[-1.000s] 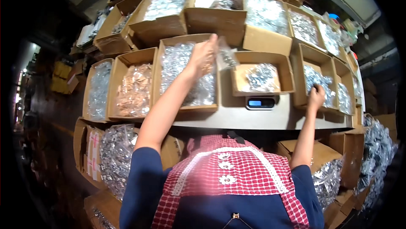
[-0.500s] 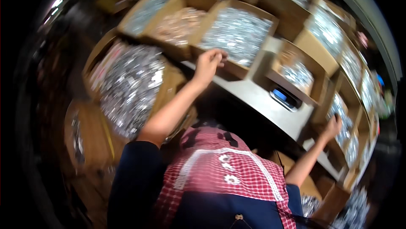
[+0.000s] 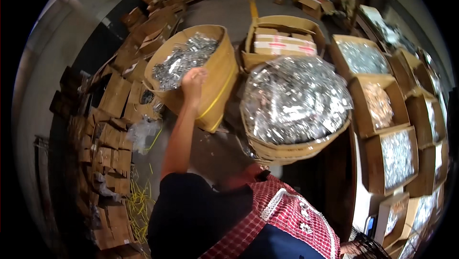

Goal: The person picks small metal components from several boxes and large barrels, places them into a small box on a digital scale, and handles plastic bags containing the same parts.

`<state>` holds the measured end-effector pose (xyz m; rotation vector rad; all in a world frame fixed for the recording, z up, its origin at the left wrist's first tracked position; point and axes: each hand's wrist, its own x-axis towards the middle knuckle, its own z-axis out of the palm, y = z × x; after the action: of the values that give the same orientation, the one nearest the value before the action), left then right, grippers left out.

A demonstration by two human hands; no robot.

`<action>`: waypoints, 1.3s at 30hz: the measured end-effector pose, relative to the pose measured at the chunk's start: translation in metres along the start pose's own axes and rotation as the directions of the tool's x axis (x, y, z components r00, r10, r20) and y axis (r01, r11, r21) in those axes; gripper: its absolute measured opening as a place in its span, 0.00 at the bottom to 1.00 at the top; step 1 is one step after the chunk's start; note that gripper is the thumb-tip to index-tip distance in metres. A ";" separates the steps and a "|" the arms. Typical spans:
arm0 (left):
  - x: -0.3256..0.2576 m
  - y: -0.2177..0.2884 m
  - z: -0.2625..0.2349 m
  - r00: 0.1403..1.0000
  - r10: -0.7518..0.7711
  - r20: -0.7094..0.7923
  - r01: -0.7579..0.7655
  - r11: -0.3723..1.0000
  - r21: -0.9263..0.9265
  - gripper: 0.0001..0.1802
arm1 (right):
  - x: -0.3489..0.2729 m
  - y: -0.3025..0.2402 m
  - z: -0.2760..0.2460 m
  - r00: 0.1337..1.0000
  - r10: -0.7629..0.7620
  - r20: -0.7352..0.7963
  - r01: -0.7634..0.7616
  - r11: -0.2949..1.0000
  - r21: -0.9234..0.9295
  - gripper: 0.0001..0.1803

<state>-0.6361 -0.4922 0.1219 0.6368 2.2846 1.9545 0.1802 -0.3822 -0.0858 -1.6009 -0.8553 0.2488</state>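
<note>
My left hand (image 3: pixel 193 81) is stretched out at the near rim of a tall cardboard bin (image 3: pixel 217 84) with a yellow strap. Its fingers are curled in, and I cannot make out whether anything is between them. Inside that bin lie shiny silver plastic packets (image 3: pixel 184 58). To the right, a second round cardboard bin (image 3: pixel 291 153) is heaped with similar silver packets (image 3: pixel 296 101) under clear film. My right hand is out of the picture.
Behind the bins stands a box (image 3: pixel 282 20) holding a taped carton (image 3: pixel 287 44). Open cardboard boxes (image 3: pixel 366 161) of packets line a table on the right. Flattened cardboard (image 3: pixel 114 163), yellow straps (image 3: pixel 138 209) and clear plastic (image 3: pixel 143 133) are piled at the left.
The view has swung left, away from the table of boxes. My left hand has gone from a box on the table to the strapped bin. My right hand has left the picture.
</note>
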 end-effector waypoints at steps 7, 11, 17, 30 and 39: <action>0.195 -0.081 -0.099 0.919 -0.306 0.248 -0.018 0.598 0.801 0.54 | -0.092 -0.077 0.169 0.826 0.037 0.562 0.112 0.967 -0.228 0.19; 0.226 -0.101 -0.056 0.851 -0.169 0.497 -0.443 0.279 0.852 0.49 | -0.164 -0.107 0.245 0.583 -0.024 0.812 0.145 0.987 -0.075 0.23; 0.241 -0.148 -0.026 0.827 -0.038 0.561 -0.425 0.612 0.667 0.14 | -0.222 -0.153 0.270 0.301 0.087 0.950 0.173 0.974 -0.144 0.25; 0.338 -0.129 -0.224 0.854 -0.473 0.216 0.520 0.759 -0.391 0.14 | -0.216 -0.121 0.286 0.435 0.140 0.890 0.270 0.922 -0.277 0.27; 0.311 -0.056 -0.153 0.670 0.363 0.648 0.609 0.232 -0.759 0.19 | -0.223 -0.196 0.304 0.317 0.180 0.931 0.699 0.619 -0.358 0.13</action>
<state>-0.9826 -0.5317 0.1633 0.7345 0.2867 1.9352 -0.2344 -0.2966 -0.0432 -1.9354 -2.4639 0.6489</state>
